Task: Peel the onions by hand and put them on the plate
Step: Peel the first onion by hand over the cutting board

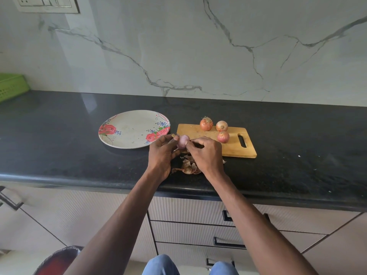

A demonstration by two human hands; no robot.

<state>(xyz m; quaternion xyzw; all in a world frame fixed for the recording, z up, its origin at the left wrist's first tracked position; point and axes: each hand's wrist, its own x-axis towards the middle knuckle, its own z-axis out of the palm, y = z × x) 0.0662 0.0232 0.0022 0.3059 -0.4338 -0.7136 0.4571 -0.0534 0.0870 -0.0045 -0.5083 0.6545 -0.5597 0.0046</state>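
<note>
A pale pink, mostly peeled onion is held above the black counter between both hands. My left hand grips it from the left. My right hand pinches at its right side with thumb and fingers. Loose brown skins lie on the counter just below the hands. Three unpeeled onions sit on the wooden cutting board. The floral plate lies to the left of the board with nothing on it.
The black counter runs along a marble-patterned wall. A green basket stands at the far left. Drawers with dark handles are below the counter's front edge.
</note>
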